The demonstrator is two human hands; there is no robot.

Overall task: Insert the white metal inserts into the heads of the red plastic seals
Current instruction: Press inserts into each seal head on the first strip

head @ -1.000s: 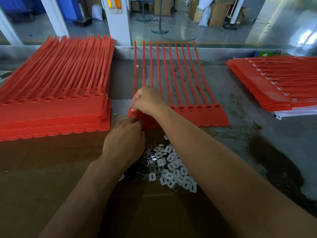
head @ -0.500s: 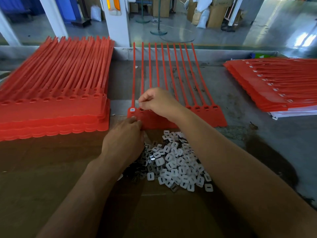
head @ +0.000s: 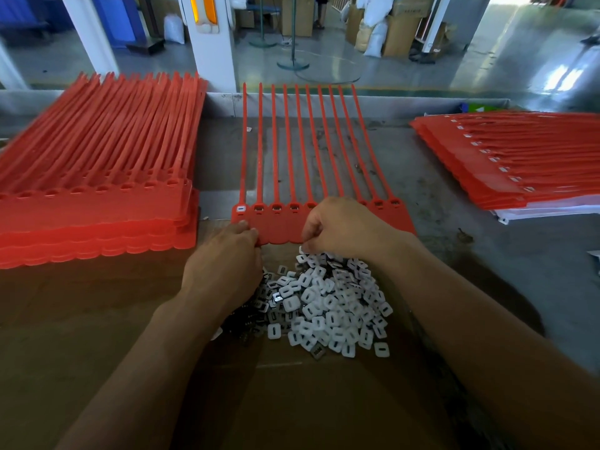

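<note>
Head camera gives me the right hand curled, knuckles up, fingertips dipping into the far edge of the pile of white inserts; whether it pinches one I cannot tell. Just left of it, the left hand grips the near edge of the red seal strip with bent fingers. Beyond that hand, one fitted insert sits in the strip's leftmost head. Farther left lies a stack of seals, farther right another stack. Cardboard lies beneath both hands.
</note>
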